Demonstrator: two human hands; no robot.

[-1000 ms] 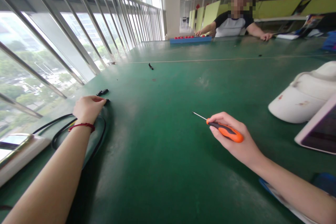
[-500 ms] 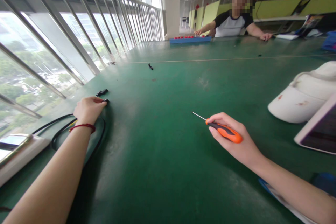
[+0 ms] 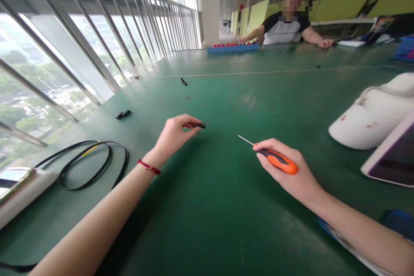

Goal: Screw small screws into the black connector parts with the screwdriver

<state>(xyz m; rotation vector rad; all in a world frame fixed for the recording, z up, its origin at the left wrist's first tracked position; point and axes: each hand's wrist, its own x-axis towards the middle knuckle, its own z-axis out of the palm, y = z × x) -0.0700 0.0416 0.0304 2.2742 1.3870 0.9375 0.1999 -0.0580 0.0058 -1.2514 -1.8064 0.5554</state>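
Left hand (image 3: 176,133) extended, right hand (image 3: 298,178) gripping screwdriver (image 3: 280,162).

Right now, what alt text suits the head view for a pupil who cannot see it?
A person's left hand pinches a small black part over a green table, while the right hand holds an orange-and-black screwdriver. A looped black cable lies at left; another person is at the far side.

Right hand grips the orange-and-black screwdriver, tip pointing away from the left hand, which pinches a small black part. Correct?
Not the tip: the head view shows it pointing toward the left hand. The right hand grips the screwdriver, and the left pinches a small black part.
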